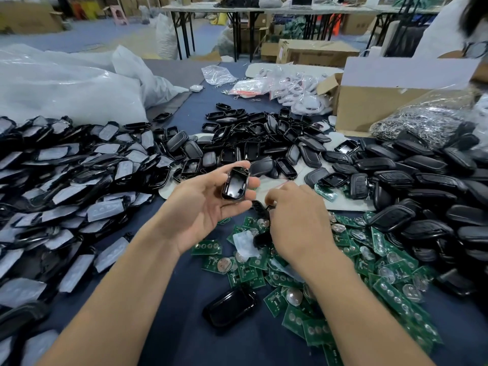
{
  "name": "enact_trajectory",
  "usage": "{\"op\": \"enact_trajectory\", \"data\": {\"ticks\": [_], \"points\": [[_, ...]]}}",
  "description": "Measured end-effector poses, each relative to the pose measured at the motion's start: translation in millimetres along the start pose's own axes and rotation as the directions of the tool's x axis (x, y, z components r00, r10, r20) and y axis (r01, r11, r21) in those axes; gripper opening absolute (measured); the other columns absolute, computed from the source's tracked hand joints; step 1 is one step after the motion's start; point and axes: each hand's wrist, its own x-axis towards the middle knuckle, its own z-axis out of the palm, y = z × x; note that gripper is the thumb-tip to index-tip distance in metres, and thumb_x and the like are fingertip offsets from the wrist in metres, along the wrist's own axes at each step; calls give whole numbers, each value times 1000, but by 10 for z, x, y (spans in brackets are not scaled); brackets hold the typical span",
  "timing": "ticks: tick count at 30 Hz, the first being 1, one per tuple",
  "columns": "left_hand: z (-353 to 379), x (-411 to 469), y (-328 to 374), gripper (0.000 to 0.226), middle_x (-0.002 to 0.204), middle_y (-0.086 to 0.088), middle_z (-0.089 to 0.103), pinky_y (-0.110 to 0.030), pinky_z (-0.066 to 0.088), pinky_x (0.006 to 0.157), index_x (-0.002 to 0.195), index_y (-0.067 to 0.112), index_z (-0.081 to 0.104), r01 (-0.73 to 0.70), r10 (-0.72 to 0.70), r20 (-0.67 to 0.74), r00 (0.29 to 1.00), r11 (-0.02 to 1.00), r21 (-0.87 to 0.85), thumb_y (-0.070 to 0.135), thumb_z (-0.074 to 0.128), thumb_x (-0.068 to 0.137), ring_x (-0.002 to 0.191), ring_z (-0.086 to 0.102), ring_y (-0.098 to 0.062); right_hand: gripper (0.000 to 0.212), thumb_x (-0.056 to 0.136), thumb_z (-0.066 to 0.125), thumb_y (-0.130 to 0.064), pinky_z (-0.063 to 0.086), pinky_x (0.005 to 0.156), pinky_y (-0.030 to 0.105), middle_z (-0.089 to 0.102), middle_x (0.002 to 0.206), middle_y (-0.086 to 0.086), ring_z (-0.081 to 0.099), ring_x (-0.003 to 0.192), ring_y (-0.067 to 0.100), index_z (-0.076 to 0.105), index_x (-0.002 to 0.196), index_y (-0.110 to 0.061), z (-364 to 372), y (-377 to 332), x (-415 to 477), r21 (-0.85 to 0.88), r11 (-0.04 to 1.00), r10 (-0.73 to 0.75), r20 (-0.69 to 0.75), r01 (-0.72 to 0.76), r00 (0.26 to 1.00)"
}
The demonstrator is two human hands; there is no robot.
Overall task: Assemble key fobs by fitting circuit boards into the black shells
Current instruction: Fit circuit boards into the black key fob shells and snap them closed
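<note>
My left hand (200,207) is palm up and holds a glossy black shell (234,184) between thumb and fingertips, above the table. My right hand (298,223) is back up just to its right, fingers curled down around a small dark part (260,207) over the pile of green circuit boards (298,273). What the right fingers hold is mostly hidden. One black shell (230,307) lies alone on the dark blue table near my forearms.
Film-covered black shells (66,194) are heaped on the left, open shell halves (250,138) at the centre back, closed black covers (427,186) on the right. A cardboard box (375,107), plastic bags (66,83) and a bag of metal rings (427,122) stand behind. A person (464,22) sits at far right.
</note>
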Motion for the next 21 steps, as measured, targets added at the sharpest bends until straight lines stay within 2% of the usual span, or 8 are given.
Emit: {"op": "enact_trajectory", "data": {"ticks": [2, 5, 8, 12, 14, 16, 19, 21], "points": [[-24, -15, 10, 42, 126, -24, 70, -29, 64, 74, 138, 6, 61, 29, -28, 52, 998, 1000, -9, 16, 32, 109, 88, 73, -23, 24, 94, 61, -16, 39, 96, 39, 58, 118, -4, 49, 114, 25, 66, 115, -27, 10, -19, -7, 17, 1000, 13, -43, -12, 999], [-55, -10, 22, 41, 123, -26, 70, -29, 63, 73, 133, 5, 65, 11, -10, 45, 999, 1000, -23, 17, 35, 108, 86, 73, -23, 26, 88, 72, -18, 37, 95, 36, 58, 114, -7, 49, 112, 21, 68, 110, -31, -12, 0, -12, 34, 999, 37, -145, -32, 989], [-75, 6, 38, 39, 121, -26, 72, -29, 64, 72, 129, 4, 67, -13, 13, 13, 1000, 999, -35, 17, 36, 108, 84, 74, -24, 24, 86, 73, -20, 33, 97, 38, 60, 112, -7, 49, 114, 22, 73, 104, -34, -19, -21, -19, -25, 998, 51, -143, -55, 988], [-78, 11, 49, 43, 120, -27, 72, -29, 63, 70, 117, 6, 77, -21, 21, 0, 1000, 998, -54, 17, 36, 108, 83, 75, -24, 38, 76, 67, 3, 25, 90, 34, 58, 106, -3, 48, 108, 25, 78, 98, -25, -24, -28, -9, 17, 1000, 0, -150, 3, 989], [-80, 7, 53, 43, 121, -27, 72, -29, 63, 70, 114, 7, 79, -26, 26, 2, 1000, 998, -53, 17, 37, 108, 84, 75, -24, 42, 77, 65, 6, 23, 90, 32, 58, 108, -4, 46, 110, 23, 80, 100, -26, -41, 14, 1, 40, 999, -9, -135, 14, 991], [-79, 7, 55, 42, 120, -26, 72, -29, 63, 70, 116, 6, 77, -27, 27, 2, 1000, 998, -54, 17, 37, 108, 84, 75, -25, 43, 78, 64, 11, 28, 94, 30, 62, 111, -5, 46, 113, 21, 81, 98, -24, -46, 49, 18, 102, 994, -18, -124, 30, 992], [-78, 9, 60, 41, 119, -26, 72, -29, 63, 69, 118, 5, 75, -25, 26, 11, 1000, 998, -62, 17, 37, 107, 84, 75, -25, 38, 77, 63, 13, 41, 90, 29, 68, 99, -11, 50, 104, 16, 79, 74, -22, -60, 69, 12, 247, 968, -16, -153, 53, 988], [-80, 10, 64, 39, 120, -26, 72, -28, 63, 69, 125, 4, 70, -24, 25, 16, 1000, 998, -61, 17, 38, 107, 83, 75, -24, 31, 77, 64, 5, 43, 95, 33, 68, 95, -11, 45, 103, 15, 77, 67, -22, -51, 62, -26, 188, 982, -4, -117, 26, 993]]}}
